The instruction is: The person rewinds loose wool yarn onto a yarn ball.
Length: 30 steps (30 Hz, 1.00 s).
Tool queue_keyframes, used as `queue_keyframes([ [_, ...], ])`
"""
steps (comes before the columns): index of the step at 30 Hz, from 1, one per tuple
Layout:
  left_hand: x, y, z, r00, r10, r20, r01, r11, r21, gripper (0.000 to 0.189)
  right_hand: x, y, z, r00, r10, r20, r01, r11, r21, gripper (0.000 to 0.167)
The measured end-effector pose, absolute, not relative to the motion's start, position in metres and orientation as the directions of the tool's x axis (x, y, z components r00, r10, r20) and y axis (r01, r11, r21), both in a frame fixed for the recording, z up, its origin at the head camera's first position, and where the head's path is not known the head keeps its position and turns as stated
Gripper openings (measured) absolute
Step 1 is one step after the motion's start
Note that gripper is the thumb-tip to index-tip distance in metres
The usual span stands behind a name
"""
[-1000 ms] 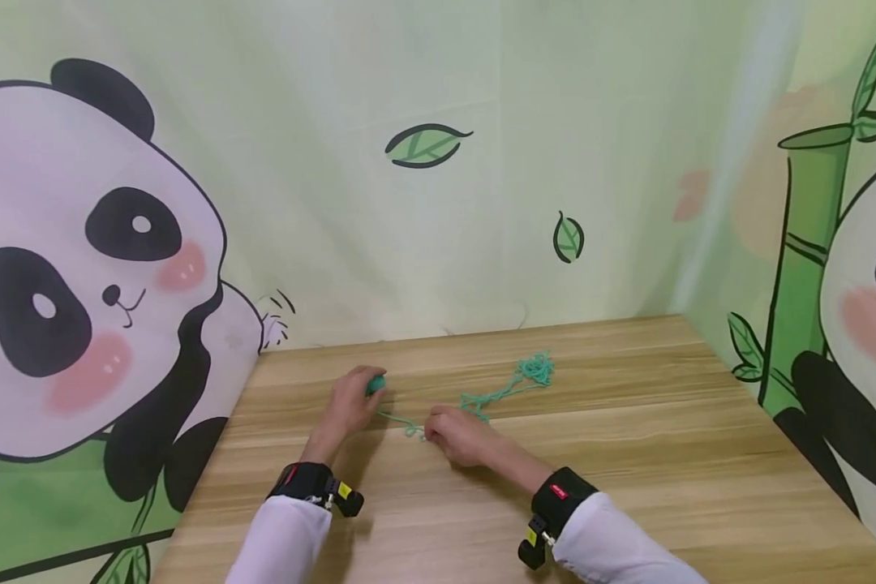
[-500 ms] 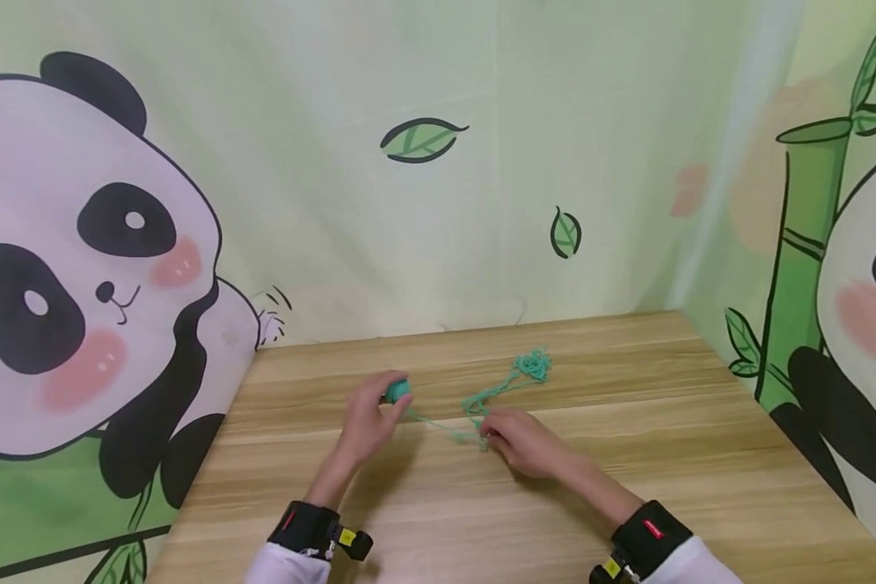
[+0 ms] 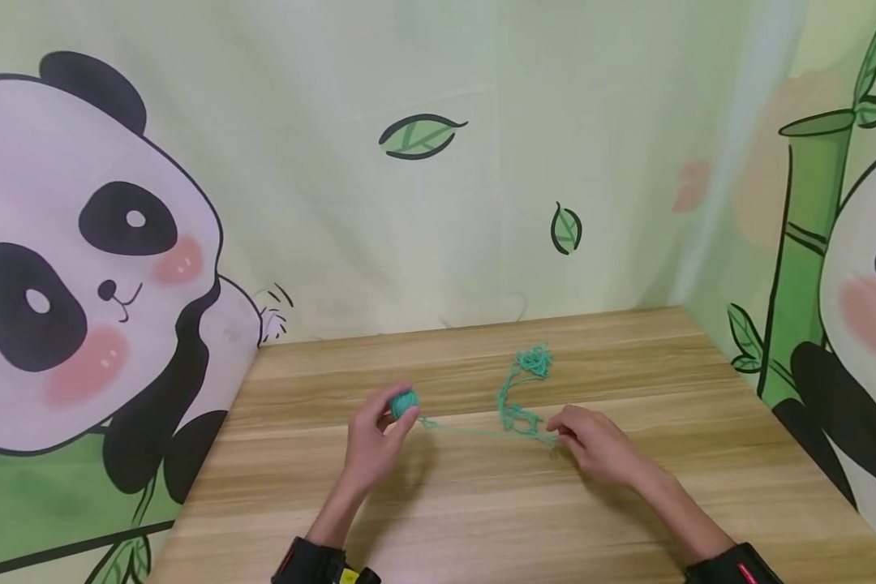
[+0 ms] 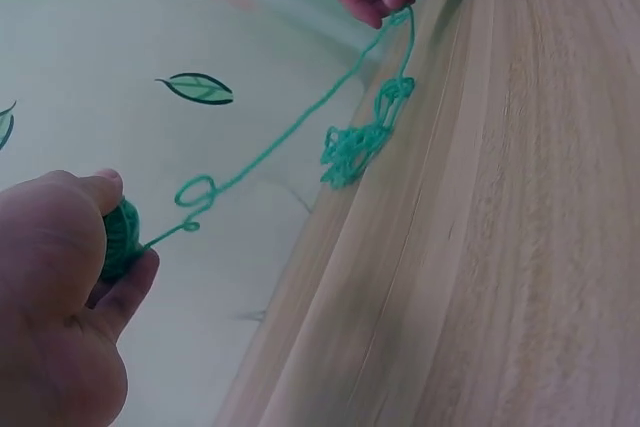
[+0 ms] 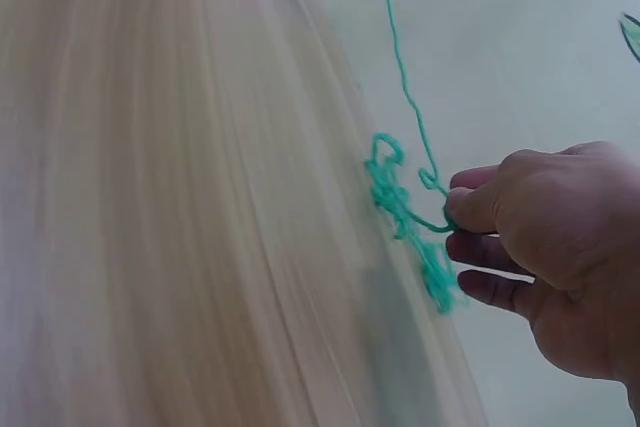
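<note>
A small ball of teal yarn (image 3: pixel 404 404) is gripped between the thumb and fingers of my left hand (image 3: pixel 374 438), just above the table. From it a single strand (image 4: pixel 290 129) runs across to my right hand (image 3: pixel 602 446), whose thumb and fingertips pinch the yarn. In the left wrist view this strand carries a small loop near the ball. Loose yarn trails from my right fingertips to a tangled heap (image 3: pixel 534 361) at the back of the table. The right wrist view shows the pinch closely, with the lower fingers (image 5: pixel 490 292) held apart from the thumb.
The wood-grain table (image 3: pixel 482 519) reaches back to a pale green cloth backdrop (image 3: pixel 336 203) printed with pandas and leaves. A black band with a small camera sits on my left wrist (image 3: pixel 310 561); another band is on my right wrist (image 3: pixel 733 565).
My right hand has moved well to the right, drawing the strand out longer and straighter. My left hand has shifted slightly right with the ball, and the loose yarn's near end has slid right.
</note>
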State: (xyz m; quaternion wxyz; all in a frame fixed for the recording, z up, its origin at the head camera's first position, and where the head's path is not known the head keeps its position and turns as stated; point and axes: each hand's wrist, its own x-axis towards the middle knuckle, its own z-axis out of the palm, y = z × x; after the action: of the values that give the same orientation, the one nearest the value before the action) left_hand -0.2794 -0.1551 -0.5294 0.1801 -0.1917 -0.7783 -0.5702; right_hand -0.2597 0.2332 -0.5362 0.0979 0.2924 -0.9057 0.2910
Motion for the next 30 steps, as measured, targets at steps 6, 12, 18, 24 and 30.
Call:
queue_keyframes([
  [6, -0.269, -0.152, -0.530, -0.875, 0.070, 0.478, 0.482, 0.210, 0.851, 0.039, -0.254, 0.263, -0.533, -0.863, -0.427, 0.271, -0.506, 0.724, -0.469, 0.016],
  [12, -0.262, -0.150, -0.526, -0.885, 0.063, 0.461, 0.464, 0.192, 0.865, 0.040, -0.251, 0.275, -0.532, -0.890, -0.430, 0.154, -0.450, 0.766, -0.460, 0.011],
  [18, -0.254, -0.144, -0.511, -0.883, 0.129, 0.451, 0.467, 0.138, 0.874, 0.040, -0.252, 0.246, -0.519, -0.867, -0.406, 0.290, -0.499, 0.712, -0.494, 0.021],
  [24, -0.245, -0.129, -0.494, -0.849, 0.217, 0.482, 0.503, 0.055, 0.862, 0.043, -0.255, 0.189, -0.500, -0.837, -0.446, 0.319, -0.529, 0.505, -0.682, 0.034],
  [30, -0.237, -0.114, -0.483, -0.828, 0.258, 0.498, 0.522, 0.031, 0.852, 0.043, -0.255, 0.139, -0.500, -0.814, -0.532, 0.233, -0.432, 0.286, -0.855, 0.046],
])
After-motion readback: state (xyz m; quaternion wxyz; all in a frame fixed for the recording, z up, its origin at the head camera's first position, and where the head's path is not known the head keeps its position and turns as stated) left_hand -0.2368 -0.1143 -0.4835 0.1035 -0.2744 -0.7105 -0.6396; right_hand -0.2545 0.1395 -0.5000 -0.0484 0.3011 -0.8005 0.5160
